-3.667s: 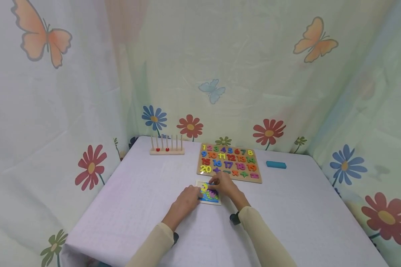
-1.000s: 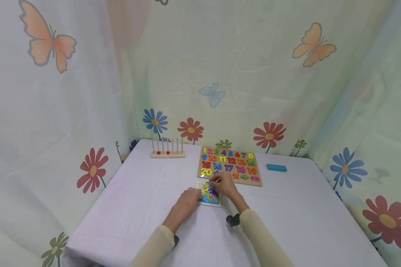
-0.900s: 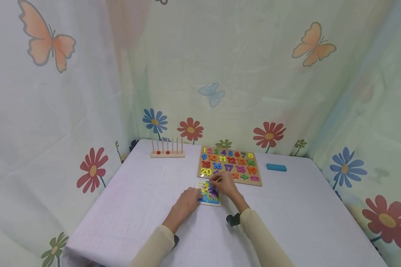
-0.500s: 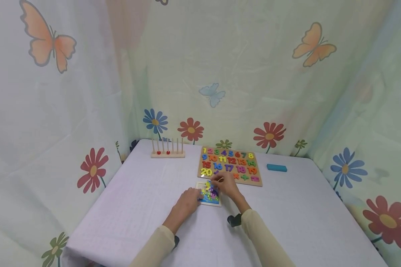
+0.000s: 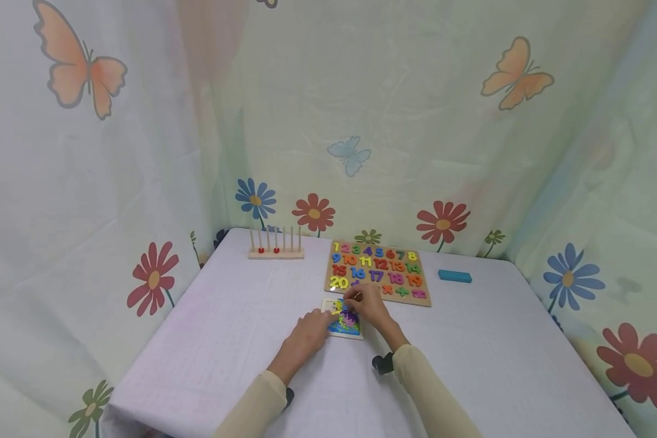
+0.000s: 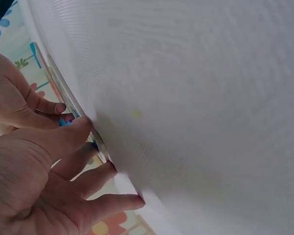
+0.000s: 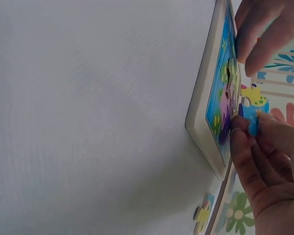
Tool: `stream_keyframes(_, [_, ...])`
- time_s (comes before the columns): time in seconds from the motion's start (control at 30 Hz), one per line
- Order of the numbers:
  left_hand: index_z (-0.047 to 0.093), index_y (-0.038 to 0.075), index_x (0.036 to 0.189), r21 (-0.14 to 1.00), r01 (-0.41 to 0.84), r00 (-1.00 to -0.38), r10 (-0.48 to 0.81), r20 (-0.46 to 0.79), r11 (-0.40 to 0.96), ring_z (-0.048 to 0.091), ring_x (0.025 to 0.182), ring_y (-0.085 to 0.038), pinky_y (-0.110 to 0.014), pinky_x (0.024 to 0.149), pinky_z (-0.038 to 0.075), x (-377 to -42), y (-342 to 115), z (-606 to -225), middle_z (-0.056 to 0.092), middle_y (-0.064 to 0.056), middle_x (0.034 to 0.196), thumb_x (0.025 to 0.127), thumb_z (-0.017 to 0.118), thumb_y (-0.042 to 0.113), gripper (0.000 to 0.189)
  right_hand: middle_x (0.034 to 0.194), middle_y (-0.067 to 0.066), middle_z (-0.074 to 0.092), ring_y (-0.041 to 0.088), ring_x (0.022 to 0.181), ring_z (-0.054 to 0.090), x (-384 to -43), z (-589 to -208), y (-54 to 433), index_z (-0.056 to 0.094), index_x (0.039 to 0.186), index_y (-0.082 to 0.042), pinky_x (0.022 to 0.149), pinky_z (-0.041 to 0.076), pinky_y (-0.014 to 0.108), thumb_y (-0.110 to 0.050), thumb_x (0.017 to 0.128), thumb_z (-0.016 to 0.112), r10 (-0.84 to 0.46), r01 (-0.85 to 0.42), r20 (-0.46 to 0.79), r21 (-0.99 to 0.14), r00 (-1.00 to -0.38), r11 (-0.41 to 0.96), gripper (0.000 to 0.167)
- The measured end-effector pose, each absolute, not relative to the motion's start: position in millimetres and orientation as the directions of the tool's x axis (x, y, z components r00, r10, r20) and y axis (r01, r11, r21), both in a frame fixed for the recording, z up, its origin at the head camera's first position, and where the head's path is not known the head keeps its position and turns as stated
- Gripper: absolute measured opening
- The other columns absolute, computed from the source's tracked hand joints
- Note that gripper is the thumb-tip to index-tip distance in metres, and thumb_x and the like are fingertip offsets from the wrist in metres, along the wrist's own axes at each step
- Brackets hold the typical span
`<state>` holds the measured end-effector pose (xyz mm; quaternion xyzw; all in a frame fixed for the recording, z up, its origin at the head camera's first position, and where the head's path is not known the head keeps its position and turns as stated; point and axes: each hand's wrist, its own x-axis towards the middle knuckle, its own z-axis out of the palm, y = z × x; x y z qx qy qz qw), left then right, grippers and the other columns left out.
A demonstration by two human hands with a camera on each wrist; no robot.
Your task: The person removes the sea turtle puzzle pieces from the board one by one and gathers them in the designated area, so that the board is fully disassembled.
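Observation:
A small jigsaw puzzle (image 5: 347,328) in a pale wooden frame lies at the middle of the table, its picture blue, yellow, green and purple. My left hand (image 5: 306,334) is at its left side, with fingers reaching over the frame; in the left wrist view the thumb touches the frame's edge and other fingers are spread on the cloth. Over the upper right of the puzzle, my right hand (image 5: 369,304) pinches a blue puzzle piece (image 7: 249,115) between thumb and fingers. The piece stands tilted against the board, a yellow spotted part beside it. Fingers partly hide the picture.
A number board (image 5: 375,277) lies just behind the puzzle. Back left stands a wooden peg rack (image 5: 276,255) with two red beads; a teal block (image 5: 455,276) lies back right. In the right wrist view a loose yellow-and-blue piece (image 7: 204,213) lies beyond the frame.
The right hand stays at the puzzle's upper right and has shifted slightly. A finger of the left hand has moved further right over the picture. The puzzle has kept its place.

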<state>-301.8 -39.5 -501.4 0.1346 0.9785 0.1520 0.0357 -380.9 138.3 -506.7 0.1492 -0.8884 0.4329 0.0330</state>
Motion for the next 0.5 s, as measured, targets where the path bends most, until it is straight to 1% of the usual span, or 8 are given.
stream_keyframes(0.13, [0.066, 0.012, 0.149, 0.29, 0.237, -0.963, 0.264, -0.056, 0.927, 0.068, 0.124, -0.033, -0.06, 0.111, 0.053, -302.1, -36.6, -500.4, 0.069, -0.017, 0.136, 0.107, 0.067, 0.01, 0.042, 0.091, 0.007, 0.076, 0.015, 0.076, 0.069, -382.3, -507.8, 138.7, 0.079, 0.099, 0.004, 0.071, 0.065, 0.028, 0.003, 0.095, 0.078, -0.233, -0.292, 0.189, -0.766, -0.954, 0.573, 0.003])
stream_keyframes(0.23, [0.064, 0.01, 0.151, 0.272, 0.24, -0.963, 0.264, -0.054, 0.932, 0.066, 0.13, -0.036, -0.06, 0.113, 0.052, -300.8, -34.9, -499.8, 0.068, -0.019, 0.14, 0.109, 0.064, 0.01, 0.042, 0.091, 0.007, 0.076, 0.015, 0.077, 0.069, -382.2, -508.2, 138.7, 0.08, 0.098, 0.001, 0.072, 0.065, 0.029, 0.004, 0.096, 0.078, -0.215, -0.274, 0.182, -0.777, -0.96, 0.567, 0.004])
stream_keyframes(0.33, [0.063, 0.009, 0.152, 0.241, 0.253, -0.961, 0.272, -0.048, 0.937, 0.064, 0.134, -0.037, -0.061, 0.113, 0.051, -299.0, -34.0, -498.8, 0.066, -0.02, 0.143, 0.109, 0.063, 0.01, 0.043, 0.092, 0.006, 0.076, 0.015, 0.077, 0.069, -381.4, -508.9, 138.3, 0.08, 0.099, -0.001, 0.074, 0.065, 0.03, 0.002, 0.096, 0.078, -0.199, -0.256, 0.171, -0.783, -0.965, 0.567, 0.004])
stream_keyframes(0.4, [0.063, 0.01, 0.152, 0.217, 0.261, -0.96, 0.277, -0.046, 0.941, 0.061, 0.139, -0.038, -0.062, 0.114, 0.05, -298.0, -33.3, -498.5, 0.064, -0.02, 0.148, 0.108, 0.064, 0.009, 0.043, 0.091, 0.005, 0.076, 0.015, 0.078, 0.069, -380.9, -508.9, 137.9, 0.08, 0.1, 0.0, 0.075, 0.066, 0.031, 0.002, 0.096, 0.078, -0.191, -0.245, 0.163, -0.784, -0.968, 0.571, 0.004])
stream_keyframes(0.5, [0.067, 0.017, 0.149, 0.168, 0.276, -0.958, 0.286, -0.032, 0.946, 0.057, 0.144, -0.038, -0.066, 0.114, 0.048, -297.2, -31.8, -499.4, 0.061, -0.016, 0.154, 0.107, 0.065, 0.007, 0.043, 0.091, 0.005, 0.076, 0.015, 0.078, 0.069, -380.8, -509.4, 137.9, 0.08, 0.1, 0.0, 0.076, 0.066, 0.032, 0.002, 0.096, 0.078, -0.184, -0.241, 0.163, -0.779, -0.969, 0.578, 0.005])
